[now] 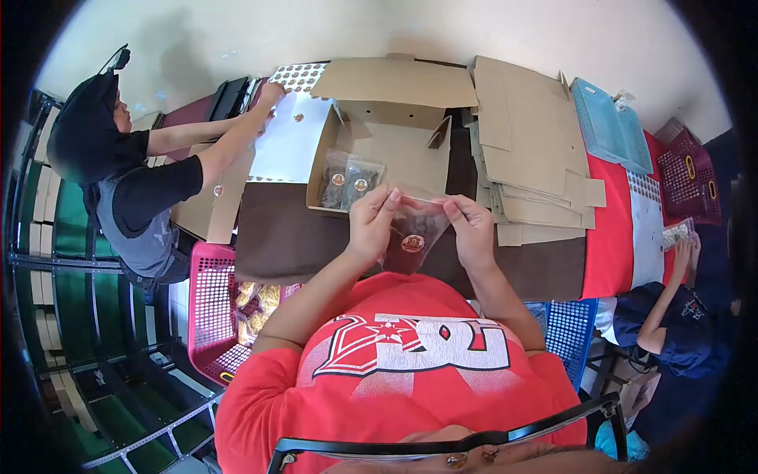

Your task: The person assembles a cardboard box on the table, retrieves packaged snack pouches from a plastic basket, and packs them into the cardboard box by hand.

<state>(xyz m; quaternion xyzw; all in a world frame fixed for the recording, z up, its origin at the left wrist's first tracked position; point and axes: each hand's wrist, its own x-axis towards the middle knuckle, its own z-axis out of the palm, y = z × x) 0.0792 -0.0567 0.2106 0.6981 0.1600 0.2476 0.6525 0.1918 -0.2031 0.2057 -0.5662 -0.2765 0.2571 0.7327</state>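
A clear plastic pouch [408, 237] with a round sticker and dark contents hangs between my two hands, in front of my chest. My left hand [373, 223] pinches its top left corner. The top right corner is between the thumb and fingers of my right hand [472, 231]. Just beyond them an open cardboard box [403, 158] stands on the dark tablecloth, its lid folded back. Inside its near left corner lie filled pouches [361, 186] with similar round stickers.
Flattened cardboard [529, 134] is stacked right of the box. White sticker sheets [292, 130] lie left, where a co-worker [142, 174] reaches over them. A pink basket [209, 308] holds packets at lower left. Another person [671, 316] handles a packet at right, near a blue tray [608, 130].
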